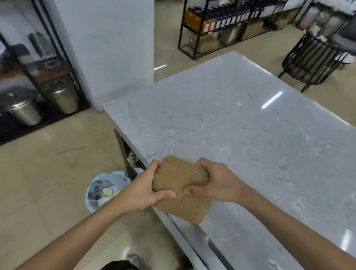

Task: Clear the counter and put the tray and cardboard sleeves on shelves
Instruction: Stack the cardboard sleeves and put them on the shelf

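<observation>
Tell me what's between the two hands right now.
A stack of brown cardboard sleeves sits between them, left hand gripping one end, right hand the other, over the near edge of the grey counter. The head view shows it.

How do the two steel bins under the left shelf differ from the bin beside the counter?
The steel bins have lids on, so their contents are hidden; the lined bin is open and shows rubbish. The steel bins stand on the rack's bottom shelf by the wall, while the lined bin sits on the floor tiles at the counter edge, next to the left hand. The steel ones are bare metal; the other wears a pale bag. All stand upright.
</observation>
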